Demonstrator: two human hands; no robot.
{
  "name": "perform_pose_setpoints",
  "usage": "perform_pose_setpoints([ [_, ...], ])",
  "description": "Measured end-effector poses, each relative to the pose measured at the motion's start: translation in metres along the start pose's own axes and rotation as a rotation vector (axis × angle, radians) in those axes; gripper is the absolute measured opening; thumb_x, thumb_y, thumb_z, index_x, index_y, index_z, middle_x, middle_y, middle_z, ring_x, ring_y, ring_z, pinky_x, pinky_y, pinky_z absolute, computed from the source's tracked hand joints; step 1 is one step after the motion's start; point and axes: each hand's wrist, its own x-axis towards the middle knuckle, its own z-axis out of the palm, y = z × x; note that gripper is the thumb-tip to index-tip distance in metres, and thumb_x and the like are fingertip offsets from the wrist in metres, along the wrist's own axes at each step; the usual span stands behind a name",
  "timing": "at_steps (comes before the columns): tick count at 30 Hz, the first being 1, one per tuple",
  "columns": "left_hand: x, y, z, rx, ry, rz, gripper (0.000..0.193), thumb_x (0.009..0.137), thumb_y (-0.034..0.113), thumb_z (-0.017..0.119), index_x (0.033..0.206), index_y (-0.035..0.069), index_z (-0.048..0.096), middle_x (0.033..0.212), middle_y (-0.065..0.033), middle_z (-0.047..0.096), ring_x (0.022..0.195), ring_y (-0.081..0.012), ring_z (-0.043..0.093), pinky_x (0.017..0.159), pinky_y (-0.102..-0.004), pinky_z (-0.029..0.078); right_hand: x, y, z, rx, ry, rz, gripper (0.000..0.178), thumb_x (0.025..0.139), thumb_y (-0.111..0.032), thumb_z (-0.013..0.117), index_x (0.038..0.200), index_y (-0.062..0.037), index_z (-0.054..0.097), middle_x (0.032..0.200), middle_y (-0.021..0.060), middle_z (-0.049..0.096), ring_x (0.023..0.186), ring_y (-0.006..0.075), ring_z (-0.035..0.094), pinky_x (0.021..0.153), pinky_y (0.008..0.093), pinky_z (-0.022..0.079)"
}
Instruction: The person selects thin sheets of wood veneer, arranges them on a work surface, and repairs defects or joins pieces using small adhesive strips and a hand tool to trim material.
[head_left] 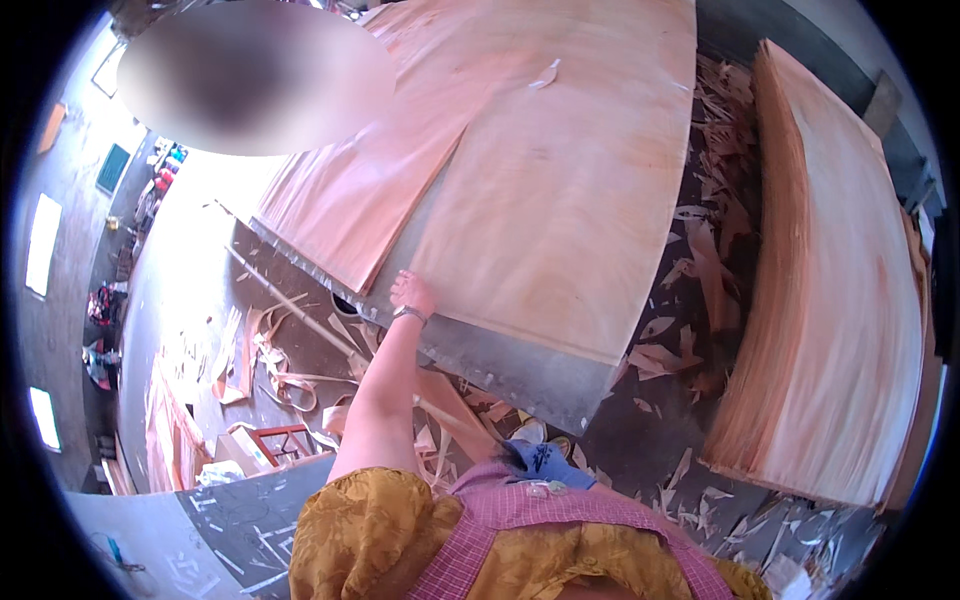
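Head view: left hand (412, 292) at lower-left corner of sheet (545, 220), fingers look curled, can't tell if gripping; right hand out of view. Sheet lies on table (520, 378), upper centre; second sheet (350, 215) left of it, stack (845, 270) frame right

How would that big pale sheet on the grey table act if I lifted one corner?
The pale sheet would probably flop and sag, because it looks thin and very wide. It's likely light for its size, since its near edge shows little thickness. It might split if tugged: ragged strips of similar-looking material lie below.
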Motion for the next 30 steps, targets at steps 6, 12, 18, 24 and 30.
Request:
perform_pose_setpoints([
  [6, 0.004, -0.003, -0.003, -0.022, -0.047, 0.143, 0.024, 0.088, 0.011, 0.057, 0.109, 0.002, 0.065, 0.109, -0.0184, 0.069, 0.102, -0.0336, 0.068, 0.085, -0.0418, 0.056, -0.024, 0.002, 0.013, -0.1, -0.005, 0.024, 0.054, 0.09, -0.041, 0.059, 0.136, -0.0158, 0.047, 0.088, 0.0164, 0.068, 0.074, 0.0338, 0.068, 0.064, 0.0446, 0.053],
  [12, 0.0, 0.005, -0.028, 0.041, -0.038, 0.193, 0.025, 0.083, 0.015, 0.063, 0.104, 0.003, 0.066, 0.106, -0.0194, 0.07, 0.103, -0.0332, 0.068, 0.087, -0.0429, 0.056, -0.045, -0.004, 0.018, -0.149, -0.01, 0.146, 0.054, 0.091, -0.036, 0.058, 0.138, -0.0137, 0.046, 0.091, 0.0177, 0.068, 0.077, 0.0332, 0.068, 0.064, 0.0443, 0.053],
  [18, 0.004, 0.021, -0.098, -0.27, -0.11, 0.419, 0.044, 0.076, 0.017, 0.065, 0.114, -0.004, 0.061, 0.096, -0.0171, 0.071, 0.092, -0.0315, 0.069, 0.082, -0.0417, 0.055, -0.057, -0.017, 0.003, -0.139, 0.316, 0.168, 0.053, 0.091, -0.035, 0.059, 0.136, -0.0099, 0.047, 0.096, 0.0161, 0.069, 0.085, 0.0332, 0.068, 0.069, 0.045, 0.054],
  [24, -0.05, 0.075, -0.246, -1.018, -0.355, 0.549, 0.04, 0.081, 0.007, 0.062, 0.118, -0.005, 0.057, 0.075, -0.0038, 0.063, 0.065, -0.0106, 0.063, 0.055, -0.0262, 0.053, -0.068, -0.014, -0.018, -0.143, 0.564, 0.387, 0.047, 0.089, -0.032, 0.063, 0.13, -0.0114, 0.053, 0.092, 0.0153, 0.07, 0.079, 0.0331, 0.068, 0.07, 0.0445, 0.053],
  [30, -0.036, 0.04, -0.259, -0.948, -0.461, 0.552, 0.046, 0.086, 0.008, 0.062, 0.13, 0.002, 0.05, 0.094, -0.0068, 0.064, 0.074, -0.0136, 0.065, 0.058, -0.0287, 0.056, -0.081, -0.003, -0.013, -0.099, 0.815, 0.589, 0.048, 0.088, -0.03, 0.065, 0.131, -0.0136, 0.053, 0.094, 0.0147, 0.07, 0.08, 0.0352, 0.068, 0.07, 0.0461, 0.053],
])
